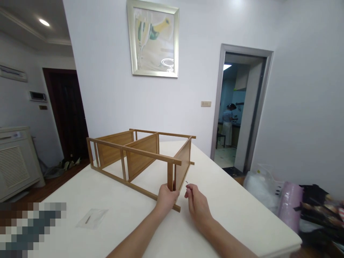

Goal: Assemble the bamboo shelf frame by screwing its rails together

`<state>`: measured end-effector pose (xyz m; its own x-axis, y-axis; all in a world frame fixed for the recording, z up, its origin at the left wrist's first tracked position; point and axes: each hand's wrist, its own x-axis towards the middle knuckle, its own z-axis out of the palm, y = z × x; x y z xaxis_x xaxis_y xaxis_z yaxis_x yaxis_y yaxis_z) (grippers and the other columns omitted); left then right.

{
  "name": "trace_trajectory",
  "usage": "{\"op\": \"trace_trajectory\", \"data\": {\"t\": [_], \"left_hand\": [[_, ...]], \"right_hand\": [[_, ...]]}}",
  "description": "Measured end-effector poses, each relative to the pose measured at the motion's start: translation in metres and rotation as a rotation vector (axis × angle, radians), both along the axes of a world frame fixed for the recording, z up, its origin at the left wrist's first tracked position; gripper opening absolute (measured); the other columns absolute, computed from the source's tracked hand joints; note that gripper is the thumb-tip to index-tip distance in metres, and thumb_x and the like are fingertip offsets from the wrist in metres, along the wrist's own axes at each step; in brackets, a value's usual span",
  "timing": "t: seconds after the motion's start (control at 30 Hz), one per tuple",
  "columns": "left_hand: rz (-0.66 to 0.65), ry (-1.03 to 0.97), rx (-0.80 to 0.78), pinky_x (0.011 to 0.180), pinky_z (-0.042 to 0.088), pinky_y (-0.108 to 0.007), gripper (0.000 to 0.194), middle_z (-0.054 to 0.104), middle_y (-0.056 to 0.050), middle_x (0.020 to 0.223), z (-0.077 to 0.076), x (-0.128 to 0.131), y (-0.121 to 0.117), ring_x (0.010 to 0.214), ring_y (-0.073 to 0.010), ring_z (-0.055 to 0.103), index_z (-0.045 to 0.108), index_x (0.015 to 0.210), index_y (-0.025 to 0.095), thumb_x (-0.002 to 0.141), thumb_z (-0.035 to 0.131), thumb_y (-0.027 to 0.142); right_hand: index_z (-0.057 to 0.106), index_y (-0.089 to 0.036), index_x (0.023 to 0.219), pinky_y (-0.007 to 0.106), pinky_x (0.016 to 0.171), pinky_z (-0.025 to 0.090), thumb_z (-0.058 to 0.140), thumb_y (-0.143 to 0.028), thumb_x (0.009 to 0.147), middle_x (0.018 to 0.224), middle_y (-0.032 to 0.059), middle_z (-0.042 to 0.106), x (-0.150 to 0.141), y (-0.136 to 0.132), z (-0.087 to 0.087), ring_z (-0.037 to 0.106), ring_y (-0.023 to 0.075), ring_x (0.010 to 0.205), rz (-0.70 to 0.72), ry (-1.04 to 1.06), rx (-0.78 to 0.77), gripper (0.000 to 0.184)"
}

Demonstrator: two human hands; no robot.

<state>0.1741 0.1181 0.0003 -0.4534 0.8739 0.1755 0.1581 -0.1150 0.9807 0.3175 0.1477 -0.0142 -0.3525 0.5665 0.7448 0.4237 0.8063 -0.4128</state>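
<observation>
A wooden shelf rack (146,154) lies on its side on the white table (129,229), its panels standing upright. My left hand (167,196) is wrapped round the short slat at the rack's near right end. Just right of that end, my right hand (197,202) pinches a small bent metal hex key (187,183) between thumb and fingers, apart from the wood. Its lower part is hidden by the fingers. On the table to the left lies a clear plastic bag (92,218) with one small dark piece in it.
Beyond the table's right edge stand wrapped bundles, among them a pink roll (290,206). A framed picture (155,39) hangs on the wall behind. Through the doorway (228,107) a person stands in another room. A white cabinet (18,157) is at far left.
</observation>
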Motion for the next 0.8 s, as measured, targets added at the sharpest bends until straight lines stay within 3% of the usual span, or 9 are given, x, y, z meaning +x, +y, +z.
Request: {"op": "trace_trajectory", "data": {"t": [0.33,0.57,0.67,0.8], "left_hand": [[-0.12,-0.04,-0.006,0.041,0.036,-0.022,0.009,0.05,0.004,0.051,-0.005,-0.003,-0.018,0.048,-0.0095,0.044,0.063,0.061,0.013,0.058,0.07,0.014],[-0.297,-0.092,-0.018,0.051,0.042,-0.024,0.009,0.056,0.002,0.056,0.01,-0.003,-0.031,0.055,-0.0117,0.05,0.069,0.066,0.011,0.057,0.067,0.013],[-0.366,-0.112,-0.045,0.049,0.036,-0.023,0.003,0.052,0.003,0.052,0.013,-0.017,-0.039,0.052,-0.0094,0.045,0.065,0.059,0.012,0.055,0.064,0.012],[-0.454,-0.13,-0.089,0.049,0.03,-0.021,0.007,0.053,0.004,0.053,0.011,-0.057,-0.053,0.053,-0.0076,0.043,0.061,0.055,0.012,0.053,0.068,0.012]], "right_hand": [[0.048,-0.023,0.098,0.028,0.055,0.046,0.03,-0.037,0.102,0.07,-0.0002,0.064,0.005,0.003,0.006,0.061,0.0164,0.058,-0.103,0.169,-0.095,0.023],[0.05,-0.023,0.098,0.029,0.057,0.047,0.03,-0.04,0.103,0.072,0.001,0.064,0.008,0.006,0.003,0.063,0.0181,0.061,-0.11,0.183,-0.097,0.027],[0.051,-0.023,0.098,0.029,0.059,0.048,0.031,-0.039,0.103,0.073,0.0014,0.064,0.009,0.006,0.002,0.063,0.0186,0.062,-0.114,0.176,-0.085,0.026],[0.051,-0.023,0.094,0.03,0.061,0.048,0.03,-0.036,0.103,0.074,0.0024,0.064,0.008,0.005,0.003,0.063,0.019,0.065,-0.126,0.142,-0.062,0.026]]}}
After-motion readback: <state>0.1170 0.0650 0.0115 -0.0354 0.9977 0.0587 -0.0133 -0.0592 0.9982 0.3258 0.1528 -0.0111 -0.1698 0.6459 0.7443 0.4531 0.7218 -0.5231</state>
